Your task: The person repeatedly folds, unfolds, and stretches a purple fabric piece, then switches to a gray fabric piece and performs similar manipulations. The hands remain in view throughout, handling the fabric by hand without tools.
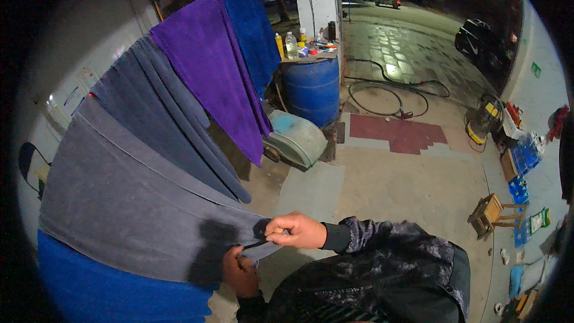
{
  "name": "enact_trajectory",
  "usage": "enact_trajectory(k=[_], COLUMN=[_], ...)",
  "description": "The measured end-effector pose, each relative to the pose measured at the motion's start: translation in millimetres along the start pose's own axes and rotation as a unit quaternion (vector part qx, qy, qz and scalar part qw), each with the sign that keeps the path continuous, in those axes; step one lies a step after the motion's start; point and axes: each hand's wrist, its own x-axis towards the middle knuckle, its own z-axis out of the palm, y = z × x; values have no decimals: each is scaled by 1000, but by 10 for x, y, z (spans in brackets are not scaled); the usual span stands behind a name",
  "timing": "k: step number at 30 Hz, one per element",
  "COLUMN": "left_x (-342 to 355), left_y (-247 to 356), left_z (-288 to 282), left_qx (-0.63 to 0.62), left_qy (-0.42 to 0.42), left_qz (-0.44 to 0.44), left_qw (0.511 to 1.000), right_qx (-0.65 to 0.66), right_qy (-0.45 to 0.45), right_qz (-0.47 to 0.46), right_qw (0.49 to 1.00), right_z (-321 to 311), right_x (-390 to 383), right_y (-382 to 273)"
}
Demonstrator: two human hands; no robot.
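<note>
A large grey towel hangs at the left and stretches toward me, its near end drawn out to a narrow edge. My right hand pinches that edge with curled fingers. Just below and to the left, my left hand grips the towel's lower edge, thumb and fingers together. A dark strip shows between the two hands; I cannot tell whether it is a hem or shadow. Beyond hang a dark grey-blue towel, a purple towel and a dark blue towel. Nearer me is a bright blue towel.
A blue barrel carries bottles and small items. Beside it lies a pale rounded tub. A black hose coils near the doorway. Along the right wall are a vacuum cleaner, a wooden stool and several packages. Outside stands a dark car.
</note>
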Motion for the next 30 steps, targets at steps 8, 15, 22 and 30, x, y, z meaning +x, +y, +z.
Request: enact_trajectory(k=[8, 15, 22, 30], left_x=[1, 66, 75, 95], left_y=[-322, -3, 335, 335], left_z=[-471, -388, -217, -283], left_qx=[41, -31, -59, -85], left_qy=[72, 12, -63, -72], left_qz=[-65, -121, -44, -48], left_qw=[994, 992, 995, 993], right_qx=[-45, -91, -142, -158], right_qy=[46, -35, -137, -95], right_qz=[41, 26, -13, -72], right_qw=[997, 995, 980, 980], right_z=[-306, -67, 363, 347], right_x=[89, 133, 56, 123], right_y=[251, 250, 145, 198])
